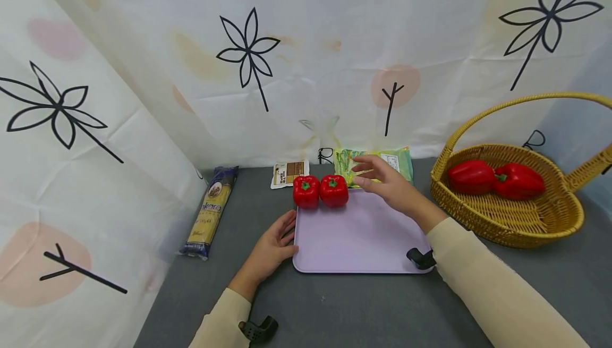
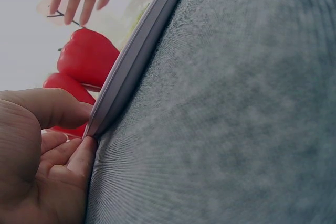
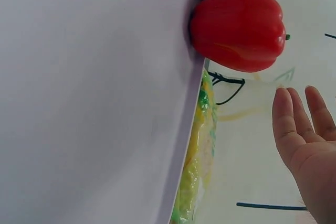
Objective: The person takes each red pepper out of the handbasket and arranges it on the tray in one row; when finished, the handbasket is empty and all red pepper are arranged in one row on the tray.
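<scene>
There are four red peppers [image 1: 306,192], one lilac tray [image 1: 354,242], one wicker basket [image 1: 511,218], three packets [image 1: 210,215], one left hand [image 1: 271,248], one right hand [image 1: 391,184].

Landmark: small brown-and-white packet [image 1: 290,174], on the dark grey tabletop [image 1: 325,311]; its print is too small to read, contents uncertain. Right of it, a short gap away: green-and-yellow glossy packet [image 1: 404,166] with a white label panel. Well left of it: long yellow packet [image 1: 210,212] with dark blue ends, lying at a slant. Directly behind it: white cloth backdrop [image 1: 306,87], bearing black line-drawn plants and pale pink and yellow blotches; more patterned cloth beyond the long packet, far left of the landmark.
</scene>
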Demonstrator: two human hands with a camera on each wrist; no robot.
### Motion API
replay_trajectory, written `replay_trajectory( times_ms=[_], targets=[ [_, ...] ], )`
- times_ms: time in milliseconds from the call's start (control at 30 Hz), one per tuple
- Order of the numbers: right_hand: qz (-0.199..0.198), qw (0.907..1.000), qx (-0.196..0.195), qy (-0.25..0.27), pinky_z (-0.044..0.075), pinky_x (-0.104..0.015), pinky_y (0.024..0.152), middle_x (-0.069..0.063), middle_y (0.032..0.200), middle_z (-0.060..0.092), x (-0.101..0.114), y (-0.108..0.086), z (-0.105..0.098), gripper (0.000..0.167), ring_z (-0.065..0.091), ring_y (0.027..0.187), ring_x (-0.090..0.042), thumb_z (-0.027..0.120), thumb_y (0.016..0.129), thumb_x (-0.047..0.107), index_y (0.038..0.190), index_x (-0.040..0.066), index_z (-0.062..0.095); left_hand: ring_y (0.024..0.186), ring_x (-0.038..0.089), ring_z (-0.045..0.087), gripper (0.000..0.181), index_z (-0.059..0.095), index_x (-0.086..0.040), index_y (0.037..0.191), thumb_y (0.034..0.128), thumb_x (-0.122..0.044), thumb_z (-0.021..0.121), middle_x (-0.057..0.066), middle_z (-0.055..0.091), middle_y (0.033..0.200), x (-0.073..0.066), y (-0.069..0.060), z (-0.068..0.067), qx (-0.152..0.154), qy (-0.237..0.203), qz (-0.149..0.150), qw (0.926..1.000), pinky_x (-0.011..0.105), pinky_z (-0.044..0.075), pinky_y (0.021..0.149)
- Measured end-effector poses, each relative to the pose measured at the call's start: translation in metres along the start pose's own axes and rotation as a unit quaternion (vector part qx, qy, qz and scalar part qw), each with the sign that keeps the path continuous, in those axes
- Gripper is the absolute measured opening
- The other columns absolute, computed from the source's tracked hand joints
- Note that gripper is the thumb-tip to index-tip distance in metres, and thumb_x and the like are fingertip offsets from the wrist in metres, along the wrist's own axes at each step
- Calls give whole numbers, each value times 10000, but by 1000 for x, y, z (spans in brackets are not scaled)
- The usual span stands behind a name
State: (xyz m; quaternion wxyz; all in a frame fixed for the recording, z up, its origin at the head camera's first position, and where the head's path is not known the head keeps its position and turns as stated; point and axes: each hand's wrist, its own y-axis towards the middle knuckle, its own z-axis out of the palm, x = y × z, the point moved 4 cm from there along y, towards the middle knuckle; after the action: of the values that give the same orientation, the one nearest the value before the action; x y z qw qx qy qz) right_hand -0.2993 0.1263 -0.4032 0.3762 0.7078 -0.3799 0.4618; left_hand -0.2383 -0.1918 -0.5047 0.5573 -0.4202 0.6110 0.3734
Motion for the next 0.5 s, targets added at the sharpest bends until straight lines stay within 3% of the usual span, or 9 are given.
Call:
replay_trajectory(
  times_ms=[200, 367, 500],
  targets=[
    [-190, 9995, -85, 256, 553, -565, 1053, -215, 1486, 538, 5, -15, -7, 556, 553, 1365, -424, 574, 1109, 205, 1609, 22, 415, 1597, 341, 298, 909, 242, 36, 1699, 908, 218, 651, 193, 267, 1756, 0, 0, 0, 8, -37, 4, 10000, 422, 361, 1214],
    [-488, 9983, -158, 290, 579, -439, 1019, -212, 1460, 561, 14, -28, -17, 487, 593, 1311, -327, 508, 1128, 164, 1582, 2, 441, 1596, 346, 300, 904, 245, 40, 1696, 906, 212, 651, 197, 269, 1754, -1, 0, -1, 16, -91, 32, 10000, 427, 364, 1213],
    [-654, 9967, -250, 414, 588, -370, 991, -177, 1434, 578, 18, -43, -27, 425, 624, 1275, -270, 474, 1136, 133, 1554, 57, 488, 1595, 345, 299, 906, 240, 44, 1696, 903, 216, 645, 203, 269, 1752, 0, 0, -1, 30, -122, 60, 9999, 423, 365, 1212]
  ],
)
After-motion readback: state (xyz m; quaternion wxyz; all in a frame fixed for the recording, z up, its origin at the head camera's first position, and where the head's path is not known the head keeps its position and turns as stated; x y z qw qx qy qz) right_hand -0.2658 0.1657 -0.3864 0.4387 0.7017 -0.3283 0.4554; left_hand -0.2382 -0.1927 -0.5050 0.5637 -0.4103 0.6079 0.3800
